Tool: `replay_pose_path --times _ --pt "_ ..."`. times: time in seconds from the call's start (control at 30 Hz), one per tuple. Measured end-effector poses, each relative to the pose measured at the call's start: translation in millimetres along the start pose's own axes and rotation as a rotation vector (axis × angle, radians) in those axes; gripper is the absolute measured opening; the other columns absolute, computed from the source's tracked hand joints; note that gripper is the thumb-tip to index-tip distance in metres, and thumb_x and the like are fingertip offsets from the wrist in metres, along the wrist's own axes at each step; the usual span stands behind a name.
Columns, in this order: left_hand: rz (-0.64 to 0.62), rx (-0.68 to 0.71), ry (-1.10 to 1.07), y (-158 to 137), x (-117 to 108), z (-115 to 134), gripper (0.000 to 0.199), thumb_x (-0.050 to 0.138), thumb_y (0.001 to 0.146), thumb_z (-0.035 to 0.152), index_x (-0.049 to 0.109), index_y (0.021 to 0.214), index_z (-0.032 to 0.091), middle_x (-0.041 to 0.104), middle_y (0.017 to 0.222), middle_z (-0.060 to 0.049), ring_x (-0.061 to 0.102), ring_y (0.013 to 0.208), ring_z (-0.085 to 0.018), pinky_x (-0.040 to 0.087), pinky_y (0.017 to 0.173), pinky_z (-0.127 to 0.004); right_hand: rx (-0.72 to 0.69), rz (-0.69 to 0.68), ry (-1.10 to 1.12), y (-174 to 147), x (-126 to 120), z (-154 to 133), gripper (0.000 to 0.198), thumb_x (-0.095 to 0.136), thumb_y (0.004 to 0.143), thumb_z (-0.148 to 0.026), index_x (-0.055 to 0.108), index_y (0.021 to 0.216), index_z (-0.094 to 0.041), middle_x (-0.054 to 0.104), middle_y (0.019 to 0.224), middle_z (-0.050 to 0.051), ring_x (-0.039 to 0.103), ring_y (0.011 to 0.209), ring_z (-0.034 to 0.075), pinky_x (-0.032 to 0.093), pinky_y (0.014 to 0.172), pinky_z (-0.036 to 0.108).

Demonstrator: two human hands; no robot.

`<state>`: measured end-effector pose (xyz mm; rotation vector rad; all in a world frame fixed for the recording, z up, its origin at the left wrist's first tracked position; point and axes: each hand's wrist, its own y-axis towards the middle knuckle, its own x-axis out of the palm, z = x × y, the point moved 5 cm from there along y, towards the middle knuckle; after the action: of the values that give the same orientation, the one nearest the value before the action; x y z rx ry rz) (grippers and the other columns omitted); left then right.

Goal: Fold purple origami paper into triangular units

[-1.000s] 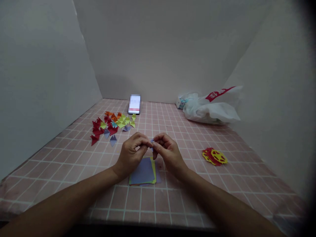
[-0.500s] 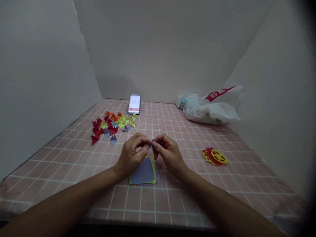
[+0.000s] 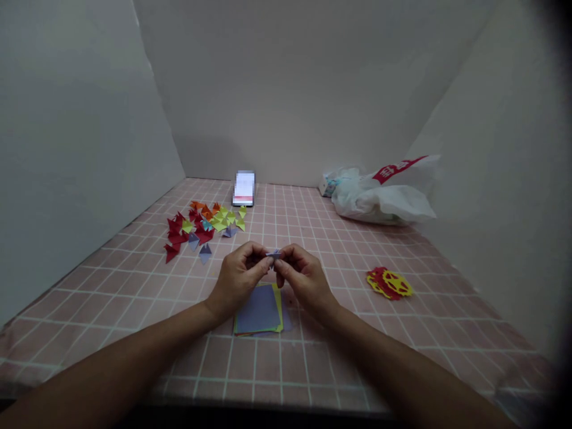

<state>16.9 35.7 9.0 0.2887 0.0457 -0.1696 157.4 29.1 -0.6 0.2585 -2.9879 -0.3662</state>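
Between my fingertips is a small folded piece of purple paper [image 3: 274,255], held above the table. My left hand [image 3: 242,271] pinches its left side, thumb against fingers. My right hand [image 3: 304,274] grips the other side the same way. The fingers cover part of the fold. Below my hands lies a stack of square paper sheets [image 3: 257,310], purple on top with yellow and green edges showing. Farther off to the left, several folded paper pieces [image 3: 204,236] in red, orange, yellow, blue and purple lie in a loose group.
A phone [image 3: 243,188] with a lit, blurred screen stands at the back. Back right, a white plastic bag [image 3: 384,199] lies beside a small box [image 3: 328,185]. Red and yellow gear-like cutouts [image 3: 389,283] rest at the right. The checked pink tablecloth [image 3: 348,351] runs between pale walls.
The purple folded paper shows more between my fingertips and now lies wider across them. My fingers have shifted slightly around it. The things on the table have stayed put.
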Motion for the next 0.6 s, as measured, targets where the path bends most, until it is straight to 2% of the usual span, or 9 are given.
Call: replay_pose_path --times 0.17,0.4,0.6 --pt "-0.053 0.041 0.009 0.3 0.4 5.2 0.017 0.062 0.088 0.031 0.063 0.08 0.016 0.061 0.072 -0.001 0.061 0.068 -0.013 0.05 0.066 -0.026 -0.001 0.001 -0.071 -1.6 0.0 -1.2 0.014 0.067 0.084 -0.029 0.056 0.08 -0.021 0.059 0.071 -0.003 0.054 0.054 0.009 0.043 0.05 0.024" --pt "-0.009 0.108 0.102 0.0 -1.1 7.4 0.018 0.06 0.09 0.028 0.062 0.076 0.016 0.059 0.068 0.0 0.058 0.064 -0.012 0.047 0.063 -0.025 0.003 -0.021 -0.073 -1.6 0.9 0.9 0.017 0.068 0.084 -0.032 0.056 0.08 -0.02 0.06 0.073 -0.002 0.053 0.053 0.009 0.043 0.05 0.024" --pt "-0.049 0.01 0.02 0.8 1.6 1.2 0.014 0.064 0.086 0.029 0.064 0.081 0.016 0.062 0.071 0.0 0.061 0.065 -0.012 0.05 0.063 -0.025 -0.015 0.007 -0.087 -2.1 -1.2 -1.6 0.016 0.067 0.085 -0.031 0.057 0.078 -0.02 0.059 0.07 -0.003 0.053 0.053 0.009 0.042 0.05 0.024"
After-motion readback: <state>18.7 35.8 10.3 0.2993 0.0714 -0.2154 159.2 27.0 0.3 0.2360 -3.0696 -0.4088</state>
